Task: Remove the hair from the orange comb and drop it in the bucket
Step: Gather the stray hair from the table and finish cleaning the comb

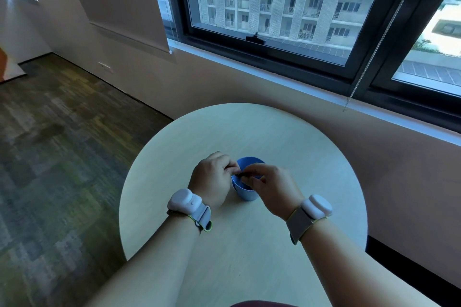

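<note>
A small blue bucket (245, 194) stands on the round pale table (249, 129). Both hands hover over its rim. My right hand (272, 189) pinches a thin dark clump of hair (243, 176) above the bucket's opening. My left hand (212, 179) has its fingers curled, and its fingertips meet the same clump from the left. No orange comb shows anywhere in the head view; the hands hide part of the bucket's opening and the table beneath them.
The table stands close to a wall with a large dark-framed window (274, 20) behind it. A blind chain (369, 57) hangs at the right. Carpeted floor (62, 144) lies to the left. Each wrist wears a white band device.
</note>
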Motion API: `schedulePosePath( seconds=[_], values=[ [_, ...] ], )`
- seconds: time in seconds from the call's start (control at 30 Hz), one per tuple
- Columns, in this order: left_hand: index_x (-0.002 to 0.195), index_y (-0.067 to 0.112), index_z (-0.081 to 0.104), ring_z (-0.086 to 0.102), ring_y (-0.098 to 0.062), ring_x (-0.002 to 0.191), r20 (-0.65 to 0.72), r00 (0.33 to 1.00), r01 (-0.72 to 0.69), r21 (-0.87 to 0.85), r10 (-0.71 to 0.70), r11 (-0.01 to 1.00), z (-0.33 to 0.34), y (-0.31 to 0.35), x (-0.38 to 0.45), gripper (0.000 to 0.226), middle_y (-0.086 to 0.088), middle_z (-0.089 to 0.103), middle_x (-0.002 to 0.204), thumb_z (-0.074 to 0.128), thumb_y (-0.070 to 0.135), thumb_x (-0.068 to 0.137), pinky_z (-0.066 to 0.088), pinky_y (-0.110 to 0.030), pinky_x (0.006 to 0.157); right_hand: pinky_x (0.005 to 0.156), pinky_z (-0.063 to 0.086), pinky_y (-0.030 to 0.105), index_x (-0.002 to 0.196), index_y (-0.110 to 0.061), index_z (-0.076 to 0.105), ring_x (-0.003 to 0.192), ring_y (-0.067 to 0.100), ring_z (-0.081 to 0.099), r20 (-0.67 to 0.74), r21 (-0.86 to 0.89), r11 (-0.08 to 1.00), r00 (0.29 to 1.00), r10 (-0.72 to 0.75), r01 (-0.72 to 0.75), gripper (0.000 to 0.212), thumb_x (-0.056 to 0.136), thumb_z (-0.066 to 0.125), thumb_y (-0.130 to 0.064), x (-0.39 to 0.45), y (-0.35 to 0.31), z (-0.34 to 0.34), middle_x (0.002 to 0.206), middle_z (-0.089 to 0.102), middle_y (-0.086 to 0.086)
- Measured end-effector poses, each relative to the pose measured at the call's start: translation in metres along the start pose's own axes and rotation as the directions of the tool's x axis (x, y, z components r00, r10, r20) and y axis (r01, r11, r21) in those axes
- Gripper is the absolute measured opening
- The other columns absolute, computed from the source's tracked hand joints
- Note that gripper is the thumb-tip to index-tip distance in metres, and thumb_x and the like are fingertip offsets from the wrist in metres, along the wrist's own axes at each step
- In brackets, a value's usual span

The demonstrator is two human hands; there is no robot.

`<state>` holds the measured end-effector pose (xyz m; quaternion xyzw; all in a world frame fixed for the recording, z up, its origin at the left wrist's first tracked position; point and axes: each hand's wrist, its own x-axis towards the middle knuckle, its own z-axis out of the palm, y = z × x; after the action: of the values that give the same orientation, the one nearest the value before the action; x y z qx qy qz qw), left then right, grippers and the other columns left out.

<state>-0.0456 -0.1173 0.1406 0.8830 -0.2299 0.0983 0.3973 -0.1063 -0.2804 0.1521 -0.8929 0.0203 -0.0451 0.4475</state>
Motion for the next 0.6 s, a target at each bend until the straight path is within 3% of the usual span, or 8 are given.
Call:
schedulePosePath(
  seconds=[0.13, 0.27, 0.43, 0.5, 0.6],
  values=[
    [0.076, 0.014, 0.068, 0.055, -0.016, 0.068, -0.1, 0.995, 0.012, 0.065, -0.006, 0.998, 0.003, 0.001, -0.003, 0.012, 0.002, 0.063, 0.077, 0.071, 0.007, 0.085, 0.04, -0.025, 0.063, 0.064, 0.052, 0.031, 0.089, -0.026, 0.071, 0.064, 0.01, 0.064, -0.038, 0.009, 1.0, 0.999, 0.01, -0.009, 0.006, 0.091, 0.066, -0.024, 0.001, -0.001, 0.008, 0.071, 0.069, -0.008],
    [0.076, 0.013, 0.065, 0.057, -0.018, 0.07, -0.131, 0.991, 0.009, 0.047, -0.002, 0.999, 0.004, 0.003, -0.004, 0.013, 0.003, 0.062, 0.077, 0.069, 0.004, 0.085, 0.044, -0.027, 0.064, 0.055, 0.055, 0.04, 0.077, -0.034, 0.061, 0.055, 0.015, 0.068, -0.098, 0.029, 0.997, 0.993, 0.071, -0.068, 0.025, 0.093, 0.059, -0.015, 0.0, 0.003, 0.015, 0.07, 0.07, 0.0],
    [0.079, 0.01, 0.065, 0.058, -0.016, 0.07, -0.126, 0.992, 0.022, -0.016, -0.023, 1.0, 0.006, 0.002, -0.002, 0.01, 0.005, 0.06, 0.078, 0.067, 0.003, 0.087, 0.048, -0.028, 0.066, 0.049, 0.056, 0.036, 0.071, -0.032, 0.058, 0.051, 0.019, 0.068, -0.165, 0.13, 0.986, 0.978, 0.127, -0.106, 0.033, 0.093, 0.058, -0.007, 0.0, 0.001, 0.017, 0.069, 0.066, 0.001],
    [0.079, 0.009, 0.066, 0.06, -0.019, 0.068, -0.103, 0.991, 0.083, -0.054, -0.088, 0.995, 0.006, 0.002, 0.001, 0.009, 0.006, 0.059, 0.077, 0.066, 0.004, 0.087, 0.053, -0.033, 0.064, 0.051, 0.053, 0.03, 0.072, -0.028, 0.061, 0.052, 0.013, 0.064, -0.192, 0.098, 0.993, 0.978, 0.082, -0.064, 0.027, 0.09, 0.061, -0.007, -0.001, 0.002, 0.019, 0.064, 0.063, -0.006],
    [0.079, 0.011, 0.067, 0.055, -0.015, 0.06, -0.082, 0.984, 0.148, -0.091, -0.156, 0.985, 0.004, 0.005, 0.011, 0.01, 0.011, 0.055, 0.073, 0.066, 0.006, 0.087, 0.047, -0.028, 0.062, 0.053, 0.038, 0.02, 0.077, -0.018, 0.066, 0.053, 0.003, 0.051, -0.255, -0.011, 1.0, 0.967, -0.028, 0.026, 0.014, 0.086, 0.065, -0.007, -0.002, 0.003, 0.022, 0.057, 0.054, -0.014]
  ],
)
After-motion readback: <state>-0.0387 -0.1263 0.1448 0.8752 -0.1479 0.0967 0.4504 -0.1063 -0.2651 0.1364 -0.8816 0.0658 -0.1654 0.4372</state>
